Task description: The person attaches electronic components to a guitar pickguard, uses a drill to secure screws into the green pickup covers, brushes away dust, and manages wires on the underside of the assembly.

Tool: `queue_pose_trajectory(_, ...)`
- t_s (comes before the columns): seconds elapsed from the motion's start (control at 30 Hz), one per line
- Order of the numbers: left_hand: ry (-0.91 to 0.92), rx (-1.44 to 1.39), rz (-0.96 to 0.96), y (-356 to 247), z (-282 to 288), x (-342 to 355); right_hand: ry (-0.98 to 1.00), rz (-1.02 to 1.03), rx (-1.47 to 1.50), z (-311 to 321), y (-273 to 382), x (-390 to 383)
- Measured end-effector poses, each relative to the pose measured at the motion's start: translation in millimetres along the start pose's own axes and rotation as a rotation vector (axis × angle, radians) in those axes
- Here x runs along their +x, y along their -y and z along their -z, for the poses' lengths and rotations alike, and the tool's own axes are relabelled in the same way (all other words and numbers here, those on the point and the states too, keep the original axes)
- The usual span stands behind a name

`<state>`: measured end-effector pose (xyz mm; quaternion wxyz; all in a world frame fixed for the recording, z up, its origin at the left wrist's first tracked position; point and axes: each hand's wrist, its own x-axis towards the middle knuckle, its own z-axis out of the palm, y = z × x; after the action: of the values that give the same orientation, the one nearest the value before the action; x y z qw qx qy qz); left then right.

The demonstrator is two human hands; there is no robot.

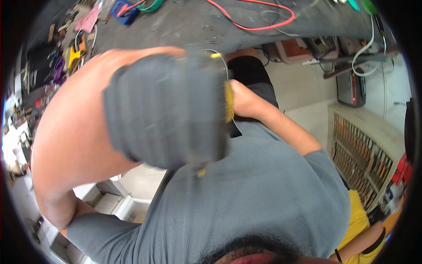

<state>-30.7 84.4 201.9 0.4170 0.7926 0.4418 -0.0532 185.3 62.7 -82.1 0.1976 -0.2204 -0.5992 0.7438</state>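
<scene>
A large, dark grey, ribbed bulky thing (167, 110) fills the middle of the view, close up and smeared by motion. Yellow shows along its right side, and a thin pale cord or wire loops at its top. I cannot make out its kind. My left arm reaches in from the left and bends behind it, so my left hand is hidden. From the right, my right hand (242, 100) meets the yellow edge (229, 101), its fingers curled there and partly covered by the thing. Both hands are in front of my grey shirt.
A dark worktable (176, 26) runs along the far side, with a red cable (263, 27), a blue box (124, 12) and mixed tools at its left. A rack of slotted parts (362, 154) stands at right. A person's arm (362, 244) shows at lower right, by yellow cloth.
</scene>
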Motion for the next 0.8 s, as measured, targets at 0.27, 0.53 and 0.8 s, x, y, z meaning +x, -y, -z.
queue_pose_trajectory(0.27,-0.020,-0.037,-0.058,-27,5,-3,0.051,0.094,-0.030,-1,-18,-1)
queue_pose_trajectory(0.53,0.013,0.053,0.297,-40,-5,14,0.040,0.012,0.004,10,-16,-9)
queue_pose_trajectory(0.8,-0.029,0.045,0.304,-36,-12,7,0.057,-0.008,0.046,15,-14,-10)
